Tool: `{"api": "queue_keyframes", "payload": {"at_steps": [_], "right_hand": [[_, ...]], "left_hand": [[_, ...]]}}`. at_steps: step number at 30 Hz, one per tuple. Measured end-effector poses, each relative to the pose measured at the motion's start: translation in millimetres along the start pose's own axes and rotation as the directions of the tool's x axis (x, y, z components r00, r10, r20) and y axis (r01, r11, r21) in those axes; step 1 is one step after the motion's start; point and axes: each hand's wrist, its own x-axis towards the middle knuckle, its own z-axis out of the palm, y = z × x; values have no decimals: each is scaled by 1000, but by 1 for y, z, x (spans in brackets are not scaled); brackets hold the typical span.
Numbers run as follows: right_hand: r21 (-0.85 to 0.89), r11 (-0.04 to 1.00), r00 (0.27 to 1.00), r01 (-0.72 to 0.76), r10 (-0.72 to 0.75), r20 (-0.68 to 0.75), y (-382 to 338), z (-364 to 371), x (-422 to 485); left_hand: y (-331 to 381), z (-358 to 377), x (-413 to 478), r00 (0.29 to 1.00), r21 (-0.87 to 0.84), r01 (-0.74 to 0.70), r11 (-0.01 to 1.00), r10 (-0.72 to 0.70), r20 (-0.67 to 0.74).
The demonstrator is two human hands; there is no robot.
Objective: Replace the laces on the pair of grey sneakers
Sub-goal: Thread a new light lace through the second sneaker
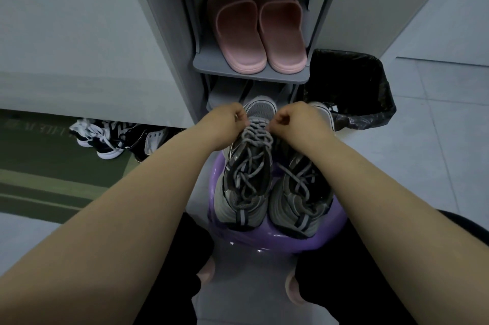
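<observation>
Two grey sneakers stand side by side on a purple plastic stool (pixel 304 241), toes pointing away from me. The left sneaker (pixel 247 179) has grey laces (pixel 251 163) loosely threaded and tangled over its tongue. The right sneaker (pixel 301 192) is laced with the same grey cord. My left hand (pixel 229 119) and my right hand (pixel 296 119) are both curled at the toe end of the left sneaker, each pinching the lace at the lowest eyelets. My fingertips are hidden under my knuckles.
A grey shoe rack (pixel 251 70) stands just behind the stool, with pink slippers (pixel 258 33) on its shelf. A bin with a black liner (pixel 352 86) is at the right. Black-and-white sneakers (pixel 111 139) lie at the left beside a green mat (pixel 39 166). My knees flank the stool.
</observation>
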Motion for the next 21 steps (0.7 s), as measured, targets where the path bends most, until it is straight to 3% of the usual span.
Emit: {"api": "queue_keyframes", "payload": {"at_steps": [8,13,17,21], "right_hand": [[-8,999,996,32,-32,85,4,-7,1],[174,985,999,12,-19,41,5,-3,4],[8,996,996,88,-87,-33,1,5,4],[-43,993,994,110,-111,-14,0,7,7]], "left_hand": [[2,-6,3,995,217,-36,975,14,102],[2,-5,7,997,201,-28,979,12,79],[4,-1,8,999,106,-43,993,42,11],[12,-1,7,999,275,-34,961,29,23]]}}
